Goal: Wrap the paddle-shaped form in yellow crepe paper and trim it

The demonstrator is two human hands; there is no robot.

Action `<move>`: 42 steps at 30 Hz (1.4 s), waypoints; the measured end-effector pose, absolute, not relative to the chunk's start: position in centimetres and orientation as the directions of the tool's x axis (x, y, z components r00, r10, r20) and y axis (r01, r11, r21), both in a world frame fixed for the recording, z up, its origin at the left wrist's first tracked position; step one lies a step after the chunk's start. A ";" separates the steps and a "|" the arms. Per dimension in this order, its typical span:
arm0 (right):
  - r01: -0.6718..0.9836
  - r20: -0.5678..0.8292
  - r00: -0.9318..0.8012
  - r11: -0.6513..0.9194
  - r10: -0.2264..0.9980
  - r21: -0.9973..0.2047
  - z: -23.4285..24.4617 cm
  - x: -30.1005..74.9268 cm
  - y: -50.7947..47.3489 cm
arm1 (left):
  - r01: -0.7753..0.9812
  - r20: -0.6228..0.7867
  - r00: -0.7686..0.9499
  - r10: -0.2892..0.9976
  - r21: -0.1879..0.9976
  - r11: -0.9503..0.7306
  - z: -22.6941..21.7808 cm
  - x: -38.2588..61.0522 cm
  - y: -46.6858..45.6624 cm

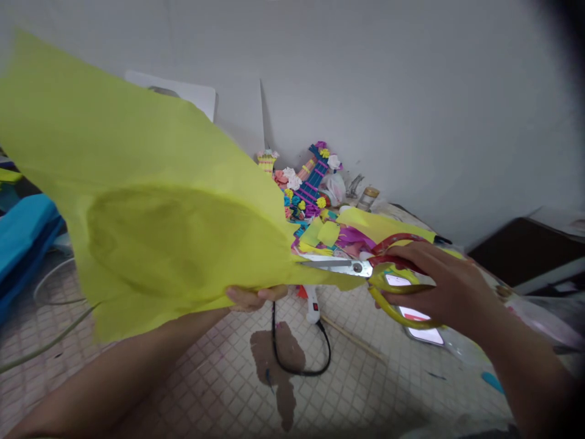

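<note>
Nearest, a large yellow sheet (137, 140) fills the left half of the frame, raised above the tabletop (205, 396), its right end narrowing to a strip near the centre; a darker oval shows through it, and what makes it I cannot tell. The left hand (256, 297) is at the sheet's lower edge, just below the middle of the frame, fingers curled and seemingly pinching it; the thumb is hidden. Right of centre, the right hand (450, 283) is closed around the handles of the scissors (357, 267), a red loop above and a yellow one below, the loops apart. The blades point left and lie against the narrow end of the sheet, so the step in hand looks like cutting it; how wide they part is hard to tell. As I judge it, the next move calls for tension from the left hand and a squeeze from the right, with the blades clear of the left fingers. Beneath the hands lie a white-handled tool (313, 305) with a black cord (329, 360), a thin stick (354, 338) and a lit phone (425, 334). Beyond, around the centre, colourful scraps (326, 235) spread before a blue-and-purple craft piece (313, 183), with a grey wall (411, 91) behind.
</note>
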State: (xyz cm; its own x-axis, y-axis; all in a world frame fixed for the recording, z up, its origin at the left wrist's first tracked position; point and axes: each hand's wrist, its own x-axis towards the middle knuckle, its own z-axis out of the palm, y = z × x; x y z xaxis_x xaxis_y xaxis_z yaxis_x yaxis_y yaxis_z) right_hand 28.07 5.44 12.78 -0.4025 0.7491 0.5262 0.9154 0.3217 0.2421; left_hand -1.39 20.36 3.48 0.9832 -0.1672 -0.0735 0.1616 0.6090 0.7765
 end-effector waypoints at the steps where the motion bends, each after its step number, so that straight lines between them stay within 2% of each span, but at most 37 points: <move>1: 0.914 0.523 -0.405 0.327 0.750 0.240 12.7 28.0 5.5 | 0.154 -0.077 0.985 -0.153 0.791 0.592 3.6 -1.4 20.3; 14: 0.896 0.554 -0.442 0.373 0.705 0.241 12.2 28.0 5.7 | 0.089 -0.116 0.993 0.024 0.866 0.493 4.1 -1.7 19.4; 25: 0.842 0.582 -0.539 0.403 0.609 0.358 12.3 28.2 5.9 | 0.139 -0.131 0.990 -0.050 0.876 0.462 4.0 -1.8 19.9; 30: 0.843 0.582 -0.538 0.397 0.610 0.363 12.2 28.3 5.9 | 0.137 -0.132 0.990 -0.044 0.881 0.453 3.7 -1.8 20.0; 34: 0.849 0.590 -0.528 0.395 0.610 0.352 12.3 28.3 5.8 | 0.103 -0.123 0.992 0.016 0.890 0.444 3.1 -2.0 20.0; 42: 0.852 0.586 -0.523 0.407 0.619 0.329 12.3 28.7 5.7 | -0.014 -0.096 0.968 0.232 0.901 0.433 0.7 -2.8 19.7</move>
